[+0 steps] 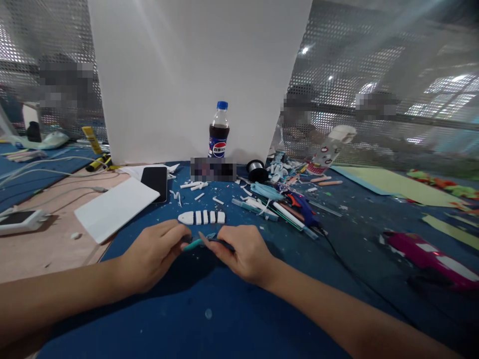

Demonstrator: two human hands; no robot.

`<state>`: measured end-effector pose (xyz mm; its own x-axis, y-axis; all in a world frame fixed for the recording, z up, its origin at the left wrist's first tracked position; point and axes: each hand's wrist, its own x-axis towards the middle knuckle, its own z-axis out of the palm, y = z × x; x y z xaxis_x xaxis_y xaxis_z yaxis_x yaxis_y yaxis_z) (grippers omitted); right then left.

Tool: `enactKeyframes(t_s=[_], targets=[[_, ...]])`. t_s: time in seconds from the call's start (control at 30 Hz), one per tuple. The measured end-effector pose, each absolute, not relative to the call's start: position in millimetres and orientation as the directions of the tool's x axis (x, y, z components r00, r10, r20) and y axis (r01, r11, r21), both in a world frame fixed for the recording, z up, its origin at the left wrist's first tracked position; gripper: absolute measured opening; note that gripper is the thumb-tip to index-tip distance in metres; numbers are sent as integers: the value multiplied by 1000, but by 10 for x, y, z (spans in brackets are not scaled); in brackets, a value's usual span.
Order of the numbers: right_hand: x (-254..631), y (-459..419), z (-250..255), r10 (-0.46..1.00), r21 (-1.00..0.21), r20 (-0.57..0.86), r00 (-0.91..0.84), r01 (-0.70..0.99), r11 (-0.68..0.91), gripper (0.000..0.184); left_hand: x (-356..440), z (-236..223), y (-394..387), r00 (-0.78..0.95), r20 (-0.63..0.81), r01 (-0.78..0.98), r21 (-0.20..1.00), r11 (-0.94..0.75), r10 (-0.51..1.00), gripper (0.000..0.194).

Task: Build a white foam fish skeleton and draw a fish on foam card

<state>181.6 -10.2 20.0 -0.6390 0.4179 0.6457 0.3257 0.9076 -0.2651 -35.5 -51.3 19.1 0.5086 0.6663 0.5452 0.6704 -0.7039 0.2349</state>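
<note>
Just in front of me, over the blue table mat [187, 314], my left hand [155, 254] is closed, pinching a short teal strip [192, 244] that sticks out to the right. My right hand [245, 252] is closed too, around a slim dark piece [225, 244] whose kind I cannot make out. The fingertips of both hands nearly meet at the teal strip. Right behind them lies a row of white segments [204, 217], the left one with a rounded tip and several blocks beside it.
A cola bottle [219, 134] stands before a white board [194, 65]. White cards [118, 207] and a phone [156, 179] lie left. To the right are a wire spool [257, 172], a blue glue gun [305, 207] with its cord, scraps, a spray bottle [329, 149] and a magenta tool [430, 257].
</note>
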Motion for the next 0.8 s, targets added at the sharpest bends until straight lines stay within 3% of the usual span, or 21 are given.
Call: enactKeyframes(t_s=[0.23, 0.4, 0.5, 0.6, 0.7, 0.8], targets=[[1819, -248, 179, 385, -251, 670, -634, 295, 922, 38, -307, 238, -563, 624, 628, 591, 8, -806, 464, 18], [1812, -282, 169, 351, -184, 688, -635, 316, 931, 41, -310, 197, -586, 627, 611, 569, 63, -820, 482, 19], [1778, -273, 163, 403, -205, 677, -616, 368, 907, 40, -326, 162, -538, 548, 574, 611, 222, -760, 608, 20], [1761, -238, 179, 523, -313, 629, -576, 428, 848, 33, -328, 171, -459, 457, 495, 665, 362, -654, 739, 23], [1792, -142, 224, 613, -389, 622, -487, 488, 782, 26, -342, 195, -364, 373, 537, 732, 331, -596, 756, 23], [1875, 35, 322, 627, -329, 713, -312, 641, 694, 19, -420, 193, -243, 263, 652, 851, 190, -489, 711, 25]])
